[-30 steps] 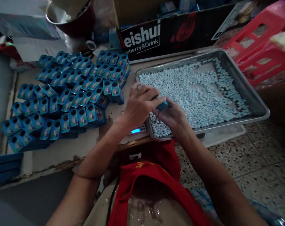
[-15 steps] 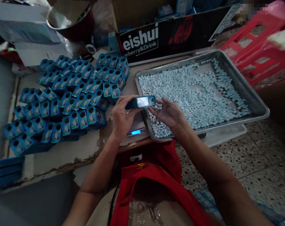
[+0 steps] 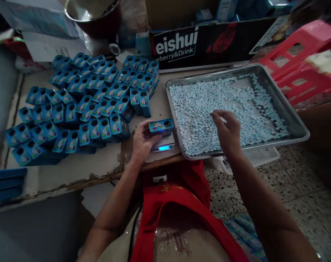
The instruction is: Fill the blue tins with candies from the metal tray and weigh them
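My left hand has its fingers and thumb around a small blue candy box, directly above a small digital scale whose display glows blue. Whether the box rests on the scale is hard to tell. Over the metal tray, my right hand is closed with thumb and fingertips pinched together; what they hold, if anything, does not show. Small white and pale blue candies spread across the tray. To the left of my hands stand rows of similar blue boxes with round dark holes in their tops.
Behind the tray is a black printed carton with blue packages inside. Pink plastic stools stand at the right. A dark red pot and papers occupy the back left. The table's worn front edge runs before me.
The blue box has turned label side up and come down over the scale. My right hand has left the box, moved right over the candies, and closed from an open palm.
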A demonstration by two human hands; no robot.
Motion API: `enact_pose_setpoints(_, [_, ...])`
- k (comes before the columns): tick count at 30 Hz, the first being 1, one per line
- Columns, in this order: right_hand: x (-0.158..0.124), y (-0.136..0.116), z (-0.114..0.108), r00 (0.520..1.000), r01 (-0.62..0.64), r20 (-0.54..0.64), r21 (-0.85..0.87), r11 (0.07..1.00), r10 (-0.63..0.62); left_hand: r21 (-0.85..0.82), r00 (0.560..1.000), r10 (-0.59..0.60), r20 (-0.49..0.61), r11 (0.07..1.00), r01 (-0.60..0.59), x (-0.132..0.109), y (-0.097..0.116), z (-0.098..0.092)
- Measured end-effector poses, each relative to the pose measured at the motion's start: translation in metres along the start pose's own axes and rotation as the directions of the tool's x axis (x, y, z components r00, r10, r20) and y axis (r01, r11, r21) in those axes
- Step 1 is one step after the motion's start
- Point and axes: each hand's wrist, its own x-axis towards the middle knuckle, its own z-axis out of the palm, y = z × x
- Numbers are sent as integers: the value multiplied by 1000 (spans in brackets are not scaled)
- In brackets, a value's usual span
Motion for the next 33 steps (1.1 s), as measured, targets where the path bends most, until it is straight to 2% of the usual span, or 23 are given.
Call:
enact_pose_setpoints(2, [-10,-3,14,994,96,-46,-93,991,-101,32,999,35,-18,999,-35,-3,8,-5])
enact_pose_setpoints(5, [-18,-11,34,978,205,46,-316,926,-201,143,994,63,-93,989,-49,-12,28,-19])
enact_pose_setpoints(8, [-19,-11,42,978,204,140,-500,841,-153,236,983,95,-159,970,-55,-25,50,-34])
enact_pose_setpoints(10, [-17,-4,40,978,186,184,-556,810,-99,293,969,155,-195,952,-93,-33,64,-43])
enact_pose_setpoints(14, [-1,8,28,966,187,256,-618,763,-30,398,892,336,-302,895,-202,-40,87,-51])
enact_pose_setpoints(16, [10,7,25,953,215,304,-678,703,3,406,864,388,-322,880,-245,-41,94,-50])
enact_pose_setpoints(19, [22,1,29,907,311,418,-740,597,45,404,866,405,-295,874,-271,-41,99,-48])
enact_pose_setpoints(20, [24,-2,31,881,353,471,-725,592,51,418,870,405,-280,868,-269,-42,100,-47])
enact_pose_setpoints(22, [27,-4,31,830,394,555,-650,650,53,474,879,406,-250,843,-254,-44,101,-47])
enact_pose_setpoints(23, [28,-5,30,827,373,561,-609,700,48,508,886,401,-232,827,-241,-45,102,-48])
enact_pose_setpoints(24, [29,-4,26,847,323,530,-567,758,36,537,894,393,-213,812,-229,-47,102,-49])
enact_pose_setpoints(26, [33,-2,17,926,157,376,-461,873,32,566,916,356,-182,800,-198,-48,101,-51])
enact_pose_setpoints(28, [38,1,7,962,-27,251,-303,953,107,561,936,315,-157,808,-178,-45,98,-51])
enact_pose_setpoints(29, [39,2,3,956,-108,246,-221,969,162,554,944,298,-142,814,-174,-43,97,-50])
enact_pose_setpoints(31, [41,3,-5,911,-236,318,-116,965,261,542,956,274,-102,822,-178,-37,94,-46])
enact_pose_setpoints(33, [40,2,-10,880,-262,372,-140,955,296,543,962,265,-60,817,-191,-31,91,-40])
